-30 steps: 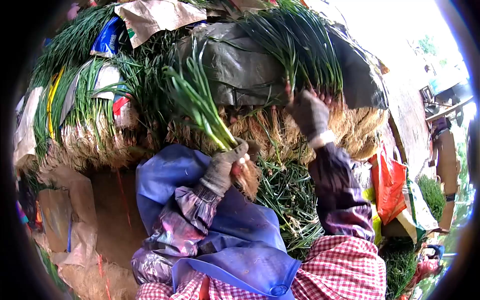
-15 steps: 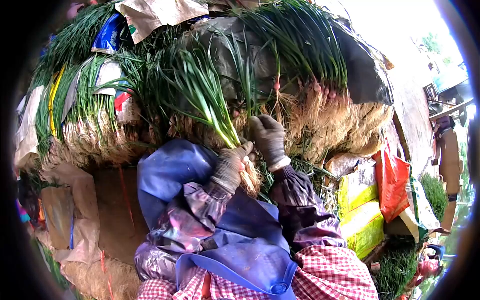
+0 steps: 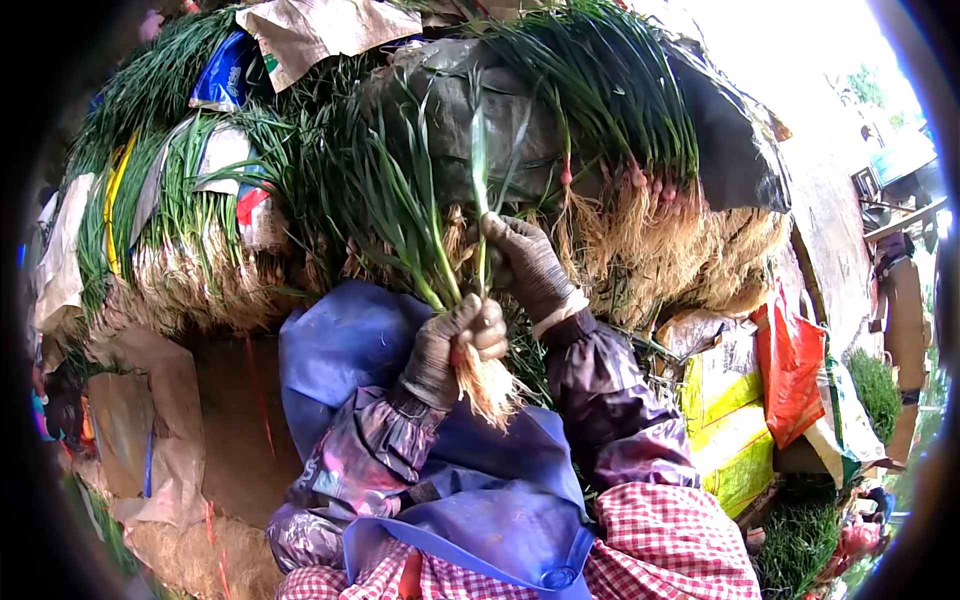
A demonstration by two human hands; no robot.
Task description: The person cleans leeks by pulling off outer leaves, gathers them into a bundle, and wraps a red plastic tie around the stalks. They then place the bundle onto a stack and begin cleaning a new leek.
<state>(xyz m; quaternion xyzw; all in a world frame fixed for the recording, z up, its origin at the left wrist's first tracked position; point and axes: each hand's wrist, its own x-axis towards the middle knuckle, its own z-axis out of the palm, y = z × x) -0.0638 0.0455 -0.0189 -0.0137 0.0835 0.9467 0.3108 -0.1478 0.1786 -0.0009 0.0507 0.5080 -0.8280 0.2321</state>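
- Below the hands, a blue apron (image 3: 490, 520) was spread.
- The left hand (image 3: 445, 350) was curled around a green bunch (image 3: 446, 270), its roots (image 3: 485, 385) hanging beneath the fist.
- Just beyond, the right hand's (image 3: 525, 265) fingers pinched one stalk (image 3: 480, 175).
- Farther off, more plants (image 3: 620, 100) lay on a dark sheet (image 3: 735, 150).

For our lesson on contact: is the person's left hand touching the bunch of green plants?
Touching. The head view shows the left hand closed around the bunch, with leaves rising above the hand and roots hanging below.
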